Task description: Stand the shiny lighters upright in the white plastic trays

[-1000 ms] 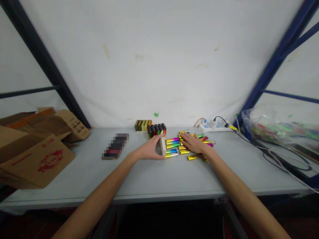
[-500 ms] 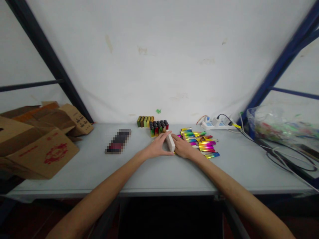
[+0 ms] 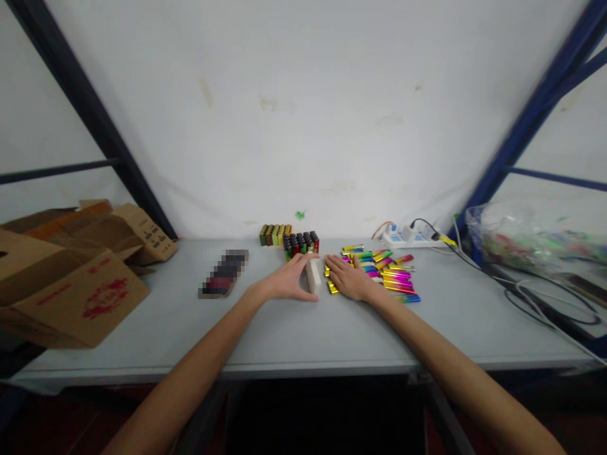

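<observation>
My left hand (image 3: 286, 280) spans a narrow white block (image 3: 313, 277), thumb at its near end and fingers at its far end. The block stands on edge on the table. To the right, my right hand (image 3: 348, 278) lies flat with fingers stretched out over the left side of a pile of shiny, multicoloured lighters (image 3: 397, 278); it partly hides them. Just beyond the block, a group of upright black-topped lighters (image 3: 301, 241) stands packed together. Behind these on the left is another tight group of yellow-topped green and brown lighters (image 3: 275, 235).
A blurred-out dark flat object (image 3: 224, 273) lies on the grey table (image 3: 303, 341) to the left. Open cardboard boxes (image 3: 102, 297) fill the far left. On the right are a white power strip (image 3: 410, 237), loose cables (image 3: 526, 291) and a clear plastic bag (image 3: 512, 234).
My left hand has moved left with the white block, opening a gap between it and my right hand. My right hand's fingers are now stretched flat over the shiny lighters.
</observation>
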`<state>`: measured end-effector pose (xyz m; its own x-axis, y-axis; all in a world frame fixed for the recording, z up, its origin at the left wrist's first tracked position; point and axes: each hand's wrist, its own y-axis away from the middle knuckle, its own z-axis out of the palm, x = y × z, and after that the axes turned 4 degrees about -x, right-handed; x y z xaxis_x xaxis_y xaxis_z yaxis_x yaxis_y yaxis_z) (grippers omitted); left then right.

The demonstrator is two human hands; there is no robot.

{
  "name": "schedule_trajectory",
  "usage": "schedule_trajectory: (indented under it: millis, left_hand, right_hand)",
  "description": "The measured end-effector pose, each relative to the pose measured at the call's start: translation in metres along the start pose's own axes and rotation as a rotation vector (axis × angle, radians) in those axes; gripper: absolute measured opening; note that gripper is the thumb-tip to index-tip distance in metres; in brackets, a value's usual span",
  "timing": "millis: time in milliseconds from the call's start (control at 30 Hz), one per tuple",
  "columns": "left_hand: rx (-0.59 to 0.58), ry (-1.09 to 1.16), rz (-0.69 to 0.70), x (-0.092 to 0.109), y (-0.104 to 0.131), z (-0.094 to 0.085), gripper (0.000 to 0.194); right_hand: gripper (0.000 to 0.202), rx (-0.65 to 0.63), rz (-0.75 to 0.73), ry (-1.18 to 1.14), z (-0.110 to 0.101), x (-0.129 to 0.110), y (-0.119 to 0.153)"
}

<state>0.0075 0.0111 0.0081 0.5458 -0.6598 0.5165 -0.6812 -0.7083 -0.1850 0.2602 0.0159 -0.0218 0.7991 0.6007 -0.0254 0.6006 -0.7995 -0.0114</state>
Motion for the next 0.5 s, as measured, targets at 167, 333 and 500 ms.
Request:
schedule_trajectory:
  millis: [167,333,500]
  left_hand:
    - [-0.011,-0.068,-0.085,0.004,0.006,-0.015,0.102]
    - [0.022,-0.093,-0.099,0.013,0.008,-0.023,0.087]
    - [0.039,-0.132,-0.063,0.008,0.008,-0.030,0.076]
  right_hand:
    - [0.053,0.025,0.040,-0.040,-0.008,0.011,0.005]
    - [0.051,0.079,0.033,-0.098,-0.015,0.009,0.006]
    - [0.053,0.092,-0.061,-0.095,-0.017,-0.003,0.003]
